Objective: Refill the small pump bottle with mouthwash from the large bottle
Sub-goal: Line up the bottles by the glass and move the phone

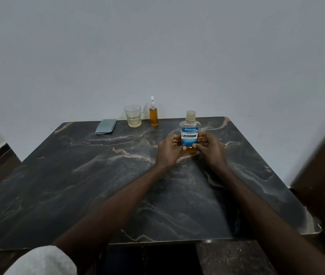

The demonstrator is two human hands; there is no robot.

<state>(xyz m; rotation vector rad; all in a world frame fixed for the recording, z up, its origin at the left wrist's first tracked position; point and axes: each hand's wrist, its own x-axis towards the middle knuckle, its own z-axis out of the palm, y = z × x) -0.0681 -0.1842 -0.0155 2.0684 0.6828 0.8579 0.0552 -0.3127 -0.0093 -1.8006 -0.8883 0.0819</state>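
Standing upright on the dark marble table (78, 185) toward its far right, the large bottle (189, 133) of mouthwash is clasped low on its sides by the left hand (167, 150) and the right hand (210, 148), its cap (190, 115) on and only a shallow amber layer showing below the label. The small pump bottle (153, 116) stands well apart at the far edge, pump in place, beside a glass (133, 116) and a folded grey cloth (106, 126). Judging by this, nothing has been opened or poured yet; uncapping both, pouring and reclosing all remain.

Dark marble table (98, 185), pale veins.
Amber liquid in a blue-labelled large bottle (190, 133) and small pump bottle (153, 116); grey-blue cloth (106, 126).
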